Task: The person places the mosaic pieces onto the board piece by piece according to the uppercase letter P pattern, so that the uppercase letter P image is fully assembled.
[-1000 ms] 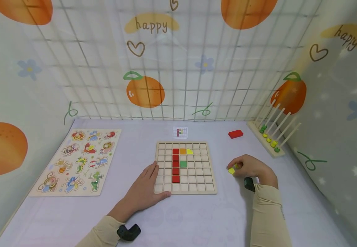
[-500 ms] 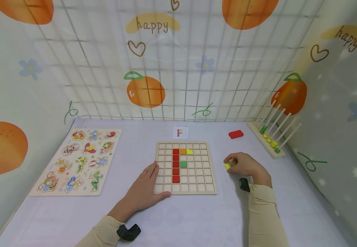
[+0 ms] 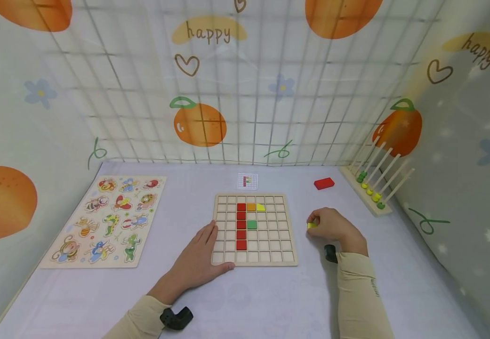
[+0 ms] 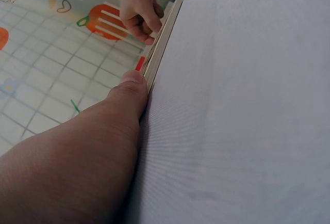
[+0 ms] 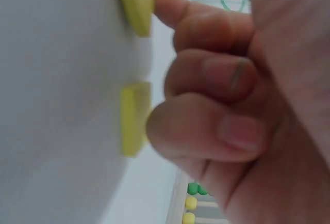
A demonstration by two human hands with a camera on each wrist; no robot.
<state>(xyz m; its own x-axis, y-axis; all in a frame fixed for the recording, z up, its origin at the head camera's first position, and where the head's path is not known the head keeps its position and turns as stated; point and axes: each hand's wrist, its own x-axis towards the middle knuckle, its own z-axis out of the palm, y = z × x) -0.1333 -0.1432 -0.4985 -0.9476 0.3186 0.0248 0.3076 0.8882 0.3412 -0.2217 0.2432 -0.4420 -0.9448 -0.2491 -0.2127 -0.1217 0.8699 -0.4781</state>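
In the head view my left hand (image 3: 200,259) rests against the near left corner of a wooden grid board (image 3: 273,246). Its fingers lie fairly straight along the left edge, with the thumb at the front edge. Red squares (image 3: 241,234) form a column on the board, beside an orange square (image 3: 251,207), a yellow quarter-round piece (image 3: 261,207) and a green square (image 3: 251,225). To the board's right, my right hand (image 3: 333,228) pinches a yellow piece (image 5: 138,7) low at the table. A second yellow piece (image 5: 135,118) is near its curled lower fingers, hidden from the head view.
Behind the board lies a small printed pattern card (image 3: 247,181). A red block (image 3: 324,183) sits at the back right, near a pegged bead stand (image 3: 372,197). An insect picture puzzle (image 3: 109,221) occupies the left side.
My right hand has moved left and slightly away from me, towards the board, with the yellow piece at its fingertips. The left hand and the board have stayed in place.
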